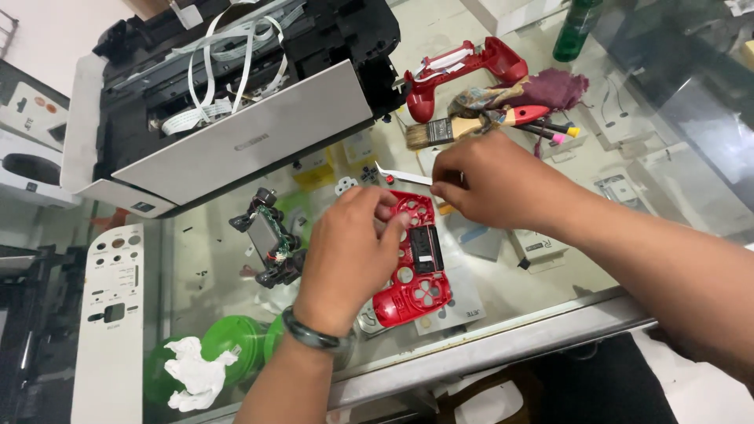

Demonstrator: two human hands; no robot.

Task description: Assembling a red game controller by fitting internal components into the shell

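Note:
A red game controller front shell (414, 267) lies inside-up on the glass counter (542, 306). My left hand (349, 251) rests over its left side, fingers curled at the shell's top edge. My right hand (487, 179) pinches a pair of metal tweezers (400, 176) whose tip points left, just above the shell. A small red button (390, 180) sits near the tweezers' tip. The controller's circuit board with thumbsticks (269, 238) lies to the left of my left hand.
An opened printer (236, 102) fills the back left. A red controller back shell (463, 74), paintbrush (444, 129), cloth and screwdrivers (550, 126) lie behind. A green bottle (576, 30) stands at the back. A white panel (110, 314) and green containers (236, 345) are at lower left.

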